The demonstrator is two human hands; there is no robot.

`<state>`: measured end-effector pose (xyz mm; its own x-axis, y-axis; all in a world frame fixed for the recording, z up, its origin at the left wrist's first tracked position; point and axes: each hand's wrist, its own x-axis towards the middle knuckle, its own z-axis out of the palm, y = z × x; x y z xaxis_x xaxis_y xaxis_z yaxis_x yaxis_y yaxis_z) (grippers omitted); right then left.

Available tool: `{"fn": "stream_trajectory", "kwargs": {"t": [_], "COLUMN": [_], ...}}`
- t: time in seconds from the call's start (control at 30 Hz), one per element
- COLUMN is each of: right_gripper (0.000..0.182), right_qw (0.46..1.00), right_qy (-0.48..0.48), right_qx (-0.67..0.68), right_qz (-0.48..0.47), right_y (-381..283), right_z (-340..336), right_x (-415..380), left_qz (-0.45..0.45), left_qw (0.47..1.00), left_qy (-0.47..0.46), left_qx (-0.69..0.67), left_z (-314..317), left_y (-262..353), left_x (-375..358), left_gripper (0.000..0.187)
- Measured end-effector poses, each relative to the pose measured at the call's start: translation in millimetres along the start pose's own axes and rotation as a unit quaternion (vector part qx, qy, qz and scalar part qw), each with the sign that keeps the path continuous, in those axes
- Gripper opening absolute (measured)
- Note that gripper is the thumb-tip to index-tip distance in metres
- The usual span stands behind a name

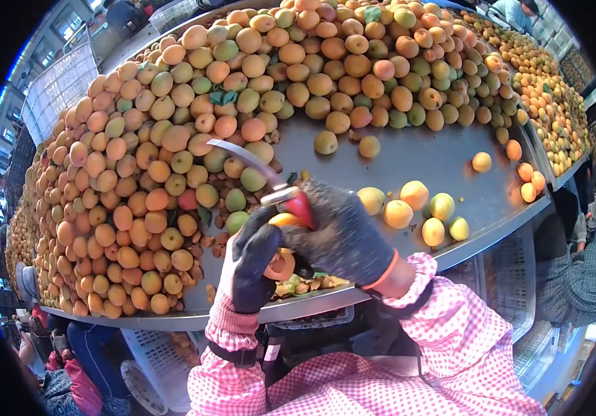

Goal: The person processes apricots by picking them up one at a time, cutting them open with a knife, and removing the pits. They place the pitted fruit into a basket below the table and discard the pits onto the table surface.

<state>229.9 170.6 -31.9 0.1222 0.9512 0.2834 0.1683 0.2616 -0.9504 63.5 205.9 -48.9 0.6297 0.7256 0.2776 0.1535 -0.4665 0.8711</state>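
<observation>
My gloved right hand [343, 232] is closed around the red handle of a curved knife [246, 159]. Its metal blade points up and left over the heaped apricots. Close against it, my gloved left hand [251, 260] grips an apricot [281, 267], whose lower part shows below the fingers. Another orange patch of fruit shows between the two hands, just under the knife handle. Both hands are over the near edge of a metal table [409, 152]. Beneath them lie leaves and scraps [308, 284]. Right of my right hand rest several loose apricots [398, 214].
A large heap of apricots [149, 166] covers the table's left and far sides. Below the near edge stand white plastic crates [152, 357]. Another fruit-laden table [561, 132] is at the right. People sit nearby, one in a checked garment [589, 284].
</observation>
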Motion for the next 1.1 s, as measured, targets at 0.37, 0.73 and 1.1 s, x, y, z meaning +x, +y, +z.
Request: {"fn": "stream_trajectory", "kwargs": {"t": [0.37,0.73,1.1], "right_gripper": [0.027,0.017,0.033], "right_qw": [0.994,0.996,0.922], "right_qy": [0.049,-0.003,-0.209], "right_qx": [-0.009,-0.089,-0.314], "right_qz": [0.095,-0.022,-0.089], "right_y": [-59.8,-56.2,-31.8], "right_z": [-14.0,-10.6,-18.1], "right_x": [-17.2,-33.6,-51.0], "left_qz": [-0.174,0.007,-0.273], "left_qw": [0.786,0.963,0.879], "left_qy": [0.231,0.269,0.283], "left_qx": [-0.547,-0.003,-0.270], "left_z": [4.7,8.9,-7.3], "left_y": [15.4,-11.8,29.3], "left_x": [2.7,-13.7,-2.3], "left_gripper": [0.049,0.042,0.047]}}
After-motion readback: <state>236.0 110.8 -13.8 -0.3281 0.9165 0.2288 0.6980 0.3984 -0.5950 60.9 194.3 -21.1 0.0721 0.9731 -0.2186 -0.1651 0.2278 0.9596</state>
